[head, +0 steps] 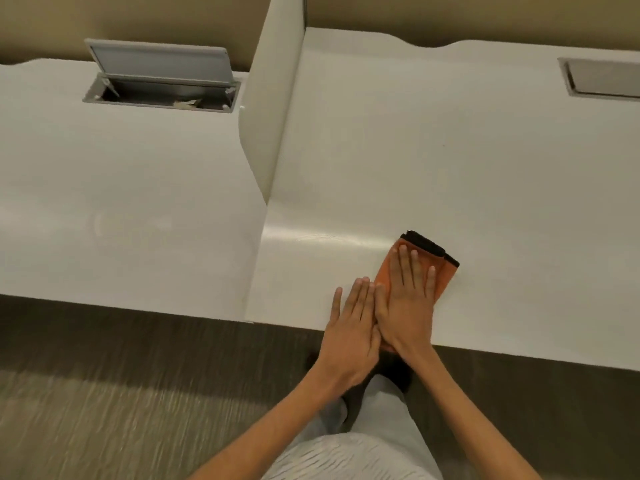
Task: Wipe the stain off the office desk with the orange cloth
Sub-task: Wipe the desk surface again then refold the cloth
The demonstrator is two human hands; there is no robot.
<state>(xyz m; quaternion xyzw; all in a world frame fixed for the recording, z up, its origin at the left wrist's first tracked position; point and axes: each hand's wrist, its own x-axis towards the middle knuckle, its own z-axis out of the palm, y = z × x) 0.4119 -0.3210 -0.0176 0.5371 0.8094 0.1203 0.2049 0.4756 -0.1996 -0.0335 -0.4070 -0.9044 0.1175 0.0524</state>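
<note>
Wiping looks midway: right hand (408, 299), fingers spread flat, presses the cloth (445, 277) at lower centre; streaks (329, 239) remain on the desk (485, 168).

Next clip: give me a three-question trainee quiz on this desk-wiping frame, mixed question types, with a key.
1. True or false: the right hand lies flat on the orange cloth.
2. The cable hatch with its lid raised is on: A) the desk being wiped, B) the neighbouring desk left of the divider, C) the floor.
3. Fill in: the left hand rests palm down on the desk, just to the ____ of the right hand.

Key: 1 true; 2 B; 3 left.
</note>
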